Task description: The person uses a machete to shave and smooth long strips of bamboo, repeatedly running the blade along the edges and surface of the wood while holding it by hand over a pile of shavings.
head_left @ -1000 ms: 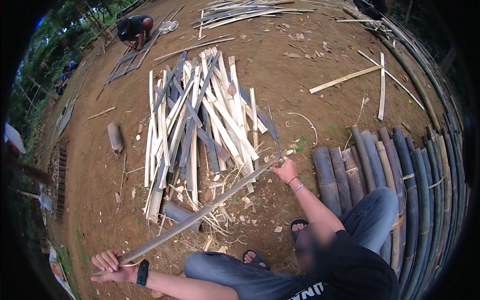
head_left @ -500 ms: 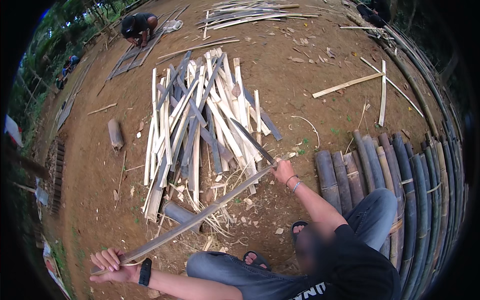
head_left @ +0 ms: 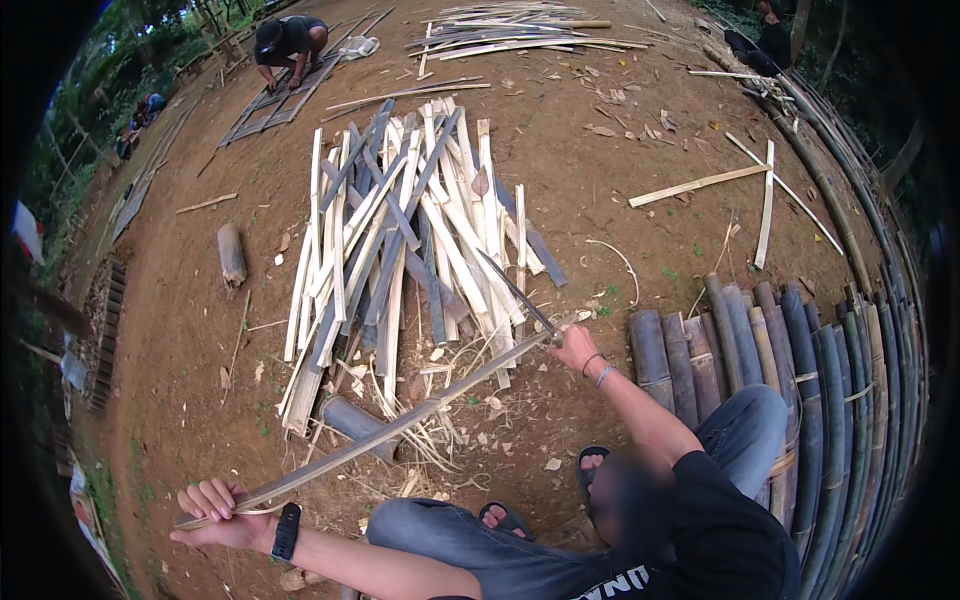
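Note:
Held across in front of me is a long split bamboo strip [head_left: 400, 423], slanting from lower left up to the right. My left hand [head_left: 222, 512] is closed around its lower end, fingers curled over it. My right hand [head_left: 574, 348] is closed on the handle of a long dark knife [head_left: 515, 290], whose blade points away and to the left. The strip's far end meets the knife close to my right fist; whether those fingers also touch the strip is hidden. Beyond them lies a heap of split bamboo strips [head_left: 400, 230], pale and dark faces mixed.
A short bamboo log [head_left: 358, 428] lies under the strip among curly shavings [head_left: 430, 450]. Thick bamboo poles [head_left: 735, 340] lie stacked at my right. Another short log [head_left: 231, 253] lies left of the heap. A person [head_left: 285, 55] crouches over a bamboo lattice [head_left: 262, 120] far left.
The view has shifted slightly. Both hands keep their holds, and the strip and knife stay in nearly the same place relative to each other.

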Demonstrator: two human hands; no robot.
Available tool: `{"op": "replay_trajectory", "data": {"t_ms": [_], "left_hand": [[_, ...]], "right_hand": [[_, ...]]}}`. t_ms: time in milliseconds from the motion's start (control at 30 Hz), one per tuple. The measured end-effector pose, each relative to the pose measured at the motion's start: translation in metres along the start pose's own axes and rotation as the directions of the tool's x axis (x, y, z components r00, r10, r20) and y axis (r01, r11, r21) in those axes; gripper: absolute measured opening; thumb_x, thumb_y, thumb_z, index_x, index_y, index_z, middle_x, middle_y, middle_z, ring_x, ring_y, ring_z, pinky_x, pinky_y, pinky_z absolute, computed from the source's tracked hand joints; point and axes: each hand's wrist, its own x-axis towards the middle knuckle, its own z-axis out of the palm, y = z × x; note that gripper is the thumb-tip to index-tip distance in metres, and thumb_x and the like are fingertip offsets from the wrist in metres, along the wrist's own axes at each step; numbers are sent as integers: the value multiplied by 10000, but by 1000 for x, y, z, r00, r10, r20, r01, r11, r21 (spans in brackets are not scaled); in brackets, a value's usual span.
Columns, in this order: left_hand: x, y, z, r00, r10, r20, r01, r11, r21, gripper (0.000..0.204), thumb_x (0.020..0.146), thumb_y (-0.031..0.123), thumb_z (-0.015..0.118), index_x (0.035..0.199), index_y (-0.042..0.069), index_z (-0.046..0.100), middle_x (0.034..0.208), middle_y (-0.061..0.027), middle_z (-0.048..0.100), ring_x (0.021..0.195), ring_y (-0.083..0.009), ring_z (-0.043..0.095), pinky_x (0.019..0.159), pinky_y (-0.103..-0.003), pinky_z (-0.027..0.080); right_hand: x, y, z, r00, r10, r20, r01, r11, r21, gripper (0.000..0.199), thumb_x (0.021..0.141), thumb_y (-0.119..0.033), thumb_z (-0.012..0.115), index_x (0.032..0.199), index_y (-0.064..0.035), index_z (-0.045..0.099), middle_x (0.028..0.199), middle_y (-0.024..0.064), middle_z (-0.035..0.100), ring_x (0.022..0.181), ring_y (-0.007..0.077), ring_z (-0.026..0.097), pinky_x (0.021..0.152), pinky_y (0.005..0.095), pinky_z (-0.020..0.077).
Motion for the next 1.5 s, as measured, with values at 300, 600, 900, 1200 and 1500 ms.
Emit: {"op": "replay_trajectory", "data": {"t_ms": [300, 600, 900, 1200, 1500], "left_hand": [[-3, -12, 11, 842, 147, -520, 29, 948, 316, 557, 951, 618, 381, 659, 145, 350, 494, 43, 321, 403, -53, 291, 360, -193, 238], [-6, -6, -7, 991, -78, 110, 102, 968, -231, 486, 866, 466, 651, 650, 131, 372, 452, 37, 382, 345, -41, 375, 351, -163, 296], [-8, -9, -5, 991, -9, 137, 55, 942, -331, 448, 847, 346, 689, 599, 143, 376, 412, 52, 386, 314, -26, 376, 331, -137, 274], [-8, 0, -17, 994, 100, 34, -79, 917, -392, 426, 841, 323, 678, 587, 151, 382, 403, 64, 375, 311, -20, 363, 343, -143, 268], [-8, 19, -22, 981, 192, 43, -139, 833, -536, 432, 809, 323, 685, 579, 150, 363, 411, 62, 342, 317, -36, 318, 357, -165, 251]], "right_hand": [[-37, 4, 3, 785, 597, 164, -593, 649, 476, 445, 763, -354, 761, 525, -31, 568, 484, 71, 565, 449, 135, 574, 462, 331, 465], [39, 26, 45, 648, 759, 67, -690, 547, 475, 288, 731, -232, 799, 644, 7, 662, 558, 61, 619, 435, 120, 554, 380, 290, 421], [34, 21, 52, 594, 749, 294, -656, 240, 715, 130, 791, -69, 722, 735, 26, 653, 655, 83, 652, 485, 140, 582, 393, 258, 411], [77, -6, 8, 619, 747, 242, -196, -152, 969, 96, 819, 9, 671, 818, 41, 580, 709, 114, 628, 493, 162, 563, 413, 235, 417], [141, -76, -75, 758, 607, 239, 150, -518, 842, 136, 815, 8, 678, 766, -16, 553, 727, 78, 593, 522, 118, 514, 438, 194, 422]]}}
